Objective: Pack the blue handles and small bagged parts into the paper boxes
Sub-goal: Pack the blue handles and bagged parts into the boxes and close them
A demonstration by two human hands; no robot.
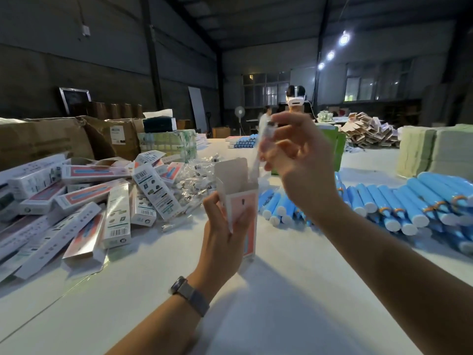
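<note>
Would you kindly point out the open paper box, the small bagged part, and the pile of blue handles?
open paper box [247, 201]: head view, on its pink front face below the raised flap.
small bagged part [267, 133]: head view, on the clear bag's upper end.
pile of blue handles [399, 201]: head view, on one handle's blue barrel.

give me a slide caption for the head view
Left hand holds an open paper box upright; right hand lowers a bagged part in.

- The packed paper boxes [143, 190] in the pile on the left have barcodes and small print on them, but it is too blurry to read.
- The brown cardboard carton [46, 139] has a white label [118, 134], and its words are too small to read.
</note>
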